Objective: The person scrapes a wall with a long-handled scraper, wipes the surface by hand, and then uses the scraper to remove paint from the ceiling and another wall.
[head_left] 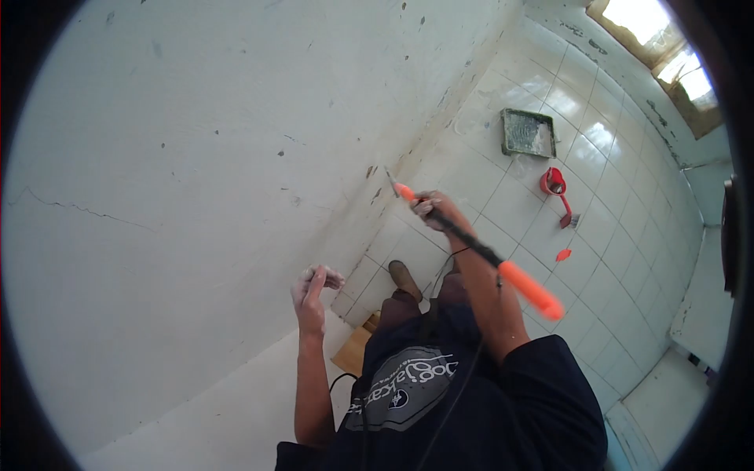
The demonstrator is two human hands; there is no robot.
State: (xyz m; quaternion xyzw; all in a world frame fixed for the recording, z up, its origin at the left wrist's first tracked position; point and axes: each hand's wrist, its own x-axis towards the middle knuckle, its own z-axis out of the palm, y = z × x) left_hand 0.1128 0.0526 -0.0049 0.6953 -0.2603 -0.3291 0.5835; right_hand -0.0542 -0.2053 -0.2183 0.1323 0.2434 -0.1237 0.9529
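Note:
My right hand (432, 210) grips a long pole tool (487, 253) with a black shaft, an orange end grip and an orange collar near a thin metal tip. That tip points at the lower part of the white wall (196, 180), close to some chipped brown spots. Left of it, my left hand (316, 292) is raised in front of the wall, loosely bent and smeared with white, with nothing visible in it.
On the tiled floor (487, 173) lies a dark paint tray (528, 133) with whitish residue. Near it are a red dipper (553, 181), a brush (572, 220) and a small orange piece (563, 255). Brown cardboard (353, 348) lies beside my legs. Cracks and chips mark the wall.

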